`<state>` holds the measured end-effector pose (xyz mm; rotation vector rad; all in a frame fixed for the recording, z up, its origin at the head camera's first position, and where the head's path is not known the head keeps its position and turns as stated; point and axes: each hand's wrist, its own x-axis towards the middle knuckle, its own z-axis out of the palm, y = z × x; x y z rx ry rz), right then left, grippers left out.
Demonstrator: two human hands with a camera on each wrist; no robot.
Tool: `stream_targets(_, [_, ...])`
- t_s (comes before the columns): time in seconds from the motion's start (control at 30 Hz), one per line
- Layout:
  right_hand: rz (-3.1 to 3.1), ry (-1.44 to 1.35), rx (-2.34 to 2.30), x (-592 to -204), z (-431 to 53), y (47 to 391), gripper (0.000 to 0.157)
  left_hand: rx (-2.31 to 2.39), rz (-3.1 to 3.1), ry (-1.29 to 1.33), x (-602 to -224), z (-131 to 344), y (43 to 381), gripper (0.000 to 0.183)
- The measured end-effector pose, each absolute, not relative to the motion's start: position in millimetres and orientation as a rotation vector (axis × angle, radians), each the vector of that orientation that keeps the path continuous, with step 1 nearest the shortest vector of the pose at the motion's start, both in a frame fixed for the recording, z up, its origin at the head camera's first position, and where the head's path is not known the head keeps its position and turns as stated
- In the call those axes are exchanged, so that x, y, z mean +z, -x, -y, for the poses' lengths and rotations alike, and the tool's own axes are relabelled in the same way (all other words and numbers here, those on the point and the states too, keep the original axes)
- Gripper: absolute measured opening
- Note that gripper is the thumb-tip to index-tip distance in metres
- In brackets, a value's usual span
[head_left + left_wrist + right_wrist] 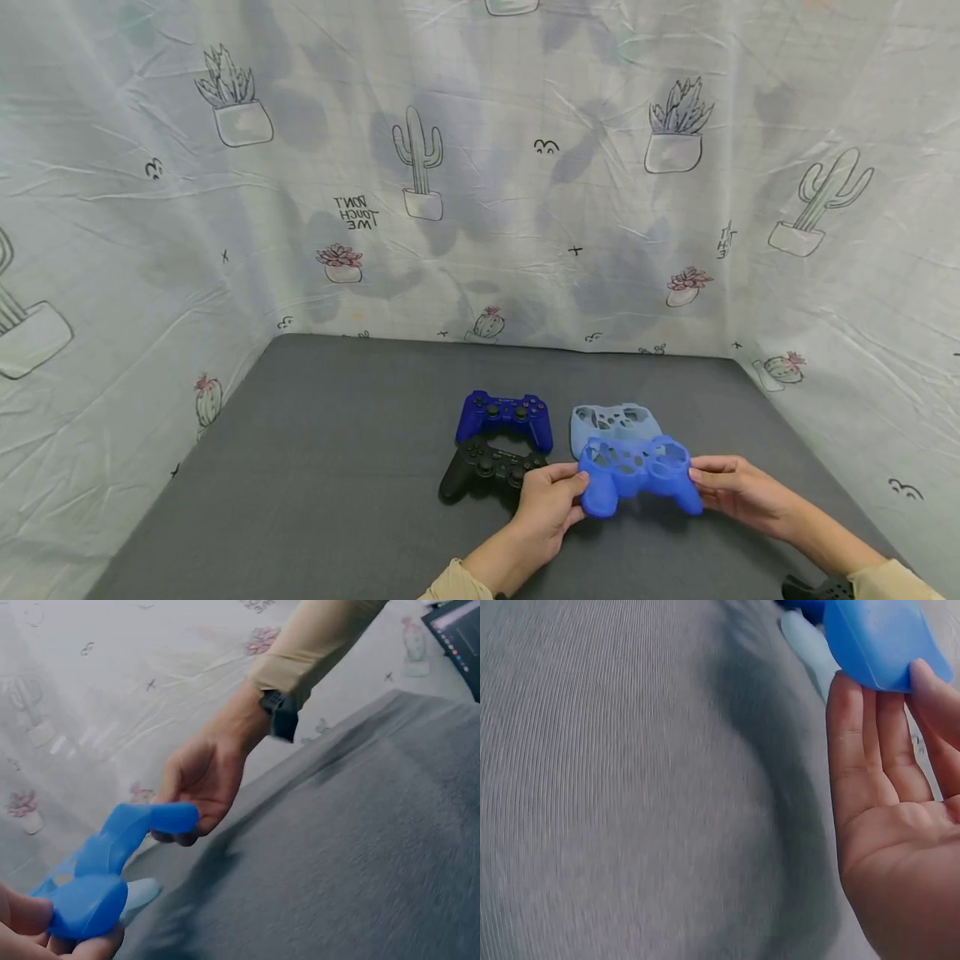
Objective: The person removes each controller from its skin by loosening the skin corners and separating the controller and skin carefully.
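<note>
Between both hands, a blue silicone controller cover (pixel 636 473) hangs above the table, its button cutouts facing up. My left hand (pixel 546 508) pinches its left grip between thumb and fingers. At the opposite end, my right hand (pixel 742 492) pinches the other grip, thumb on top. In the right wrist view, the right thumb and fingertips press on the end of the blue cover (pixel 881 645). A light blue controller cover (pixel 611 421) lies just behind, partly hidden by the held one. Close to my left hand lies a black game controller (pixel 480 467), its right end hidden by that hand.
A dark blue game controller (pixel 506 412) lies behind the black one. The grey cloth-covered table (pixel 300 467) is surrounded by white curtains (pixel 495 167) printed with cacti. A corner of a screen (pixel 457 637) shows at the edge of the left wrist view.
</note>
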<state>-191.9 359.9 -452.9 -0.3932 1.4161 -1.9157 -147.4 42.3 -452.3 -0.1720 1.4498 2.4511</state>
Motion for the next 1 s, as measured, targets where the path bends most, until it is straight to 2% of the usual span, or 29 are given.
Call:
stream_targets(0.37, [-1.505, 0.377, -1.810, -458.6, -365.6, 195.1, 0.039, 2.536, -1.543, 0.323, -455.1, -60.4, 139.9, 0.020])
stream_targets(0.7, [-1.529, 0.306, -1.756, -467.5, -367.9, 198.7, 0.037, 2.373, -1.852, 0.484, -460.9, -66.3, 135.7, 0.013])
stream_targets(1.0, [-1.547, 0.285, -1.764, -469.3, -370.9, 200.2, 0.037, 2.509, -1.558, 0.424, -473.6, -67.2, 141.3, 0.022])
